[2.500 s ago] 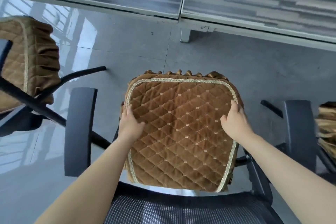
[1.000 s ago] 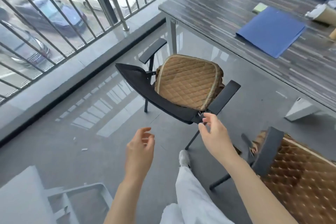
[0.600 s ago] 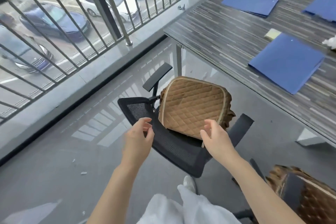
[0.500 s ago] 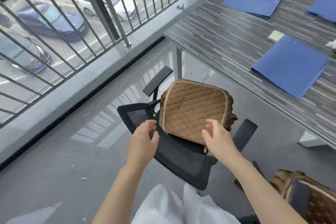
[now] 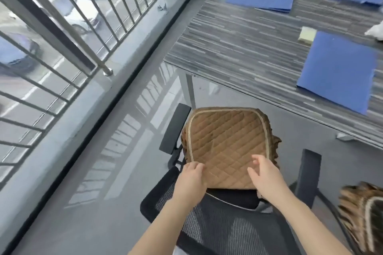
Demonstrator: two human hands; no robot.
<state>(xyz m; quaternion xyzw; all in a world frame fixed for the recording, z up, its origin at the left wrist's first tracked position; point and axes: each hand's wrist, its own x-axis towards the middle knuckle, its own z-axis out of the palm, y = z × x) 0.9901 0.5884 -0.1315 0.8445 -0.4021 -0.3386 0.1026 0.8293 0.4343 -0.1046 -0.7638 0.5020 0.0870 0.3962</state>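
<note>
A brown quilted seat cushion [image 5: 228, 143] lies on the seat of a black office chair [image 5: 223, 232], whose mesh back is nearest to me. My left hand [image 5: 190, 182] covers the cushion's near-left corner, its bent fingers on the fabric and the thumb hidden. Over the near-right part of the cushion is my right hand [image 5: 267, 180], fingers loosely spread and holding nothing. Both bare forearms reach in over the chair back.
A striped grey table [image 5: 248, 43] with blue folders [image 5: 337, 72] and a yellow note pad [image 5: 307, 35] stands just beyond the chair. A metal railing [image 5: 62, 33] runs along the left. A second cushioned chair [image 5: 364, 213] is at lower right. Black armrests [image 5: 175, 130] flank the seat.
I have come closer to the chair. Both hands moved forward over its back and reached the cushion's near edge, the left one now on its corner.
</note>
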